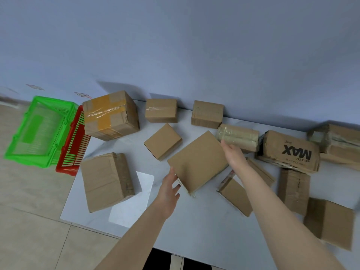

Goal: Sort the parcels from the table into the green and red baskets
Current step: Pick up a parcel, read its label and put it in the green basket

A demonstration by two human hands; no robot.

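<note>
Red basket (75, 145): one slatted side on show; the rest sits behind the taped parcel (111, 115) and the desk (194, 221) corner.
Far-right parcel (339, 145): cut by the frame edge.
Near-right parcel (329, 223): blurred, no markings legible.
Slim parcel (236, 195): far end covered by the right forearm.
MAX parcel (290, 152): small print under the logo unreadable.
Right hand (232, 154): fingertips hidden behind the flat parcel (197, 160); grip unclear.
Small labels (82, 95) beyond the baskets: too small to read.
Both forearms: cut at the bottom edge.
</note>
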